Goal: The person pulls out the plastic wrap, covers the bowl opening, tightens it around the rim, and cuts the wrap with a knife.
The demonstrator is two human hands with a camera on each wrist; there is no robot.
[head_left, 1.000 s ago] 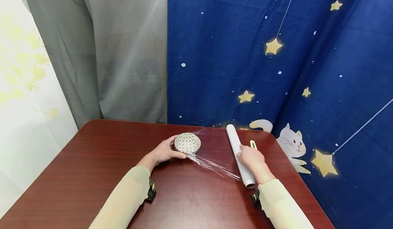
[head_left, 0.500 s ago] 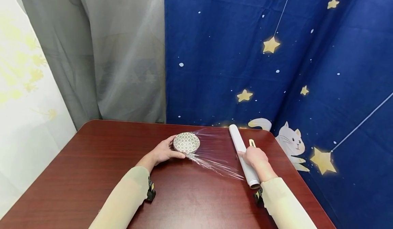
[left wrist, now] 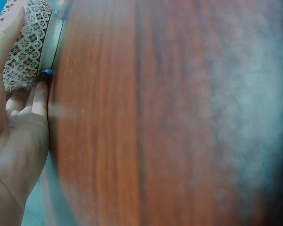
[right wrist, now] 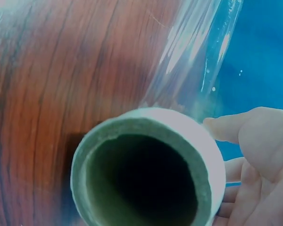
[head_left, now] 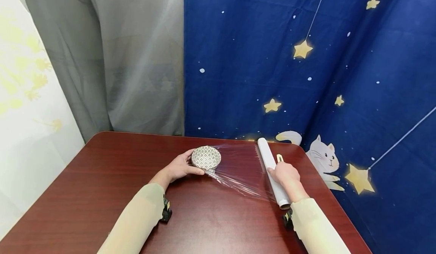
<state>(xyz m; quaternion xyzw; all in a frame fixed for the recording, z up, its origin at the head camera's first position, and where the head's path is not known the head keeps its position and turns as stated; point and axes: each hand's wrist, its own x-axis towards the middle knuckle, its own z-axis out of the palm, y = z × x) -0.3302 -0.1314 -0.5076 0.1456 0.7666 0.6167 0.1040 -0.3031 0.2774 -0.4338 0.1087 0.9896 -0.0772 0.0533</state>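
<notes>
**Clear Wrap Is Stretching From a Bowl to a Big Roll**

The left hand (head_left: 180,167) is holding a patterned bowl (head_left: 206,157). Its thumb is lying along the near side, and its other fingers are going round the back. The bowl is sitting on the brown table (head_left: 204,223), near the far edge. The right hand (head_left: 287,175) is gripping a white roll (head_left: 272,170), with the thumb pressing on one side and the fingers curling round the other. The roll is slanting along to the right of the bowl, well apart from it.

Some of the work is looking done. Clear wrap (head_left: 240,170) is running all the way from the bowl to the roll. It is clinging to the outside of the bowl in little wrinkles, and its near edge is bunching into shiny folds. The wrap is so see-through that I cannot tell if it is covering the whole top.

Some work is looking undone. The wrap is still joining the bowl and the roll, so nobody seems to be cutting it yet. Getting it free and smoothing the loose part down are probably waiting. A small pale yellow thing (head_left: 279,158) is showing just past the right hand, but too little is peeking out to tell what it is.
</notes>
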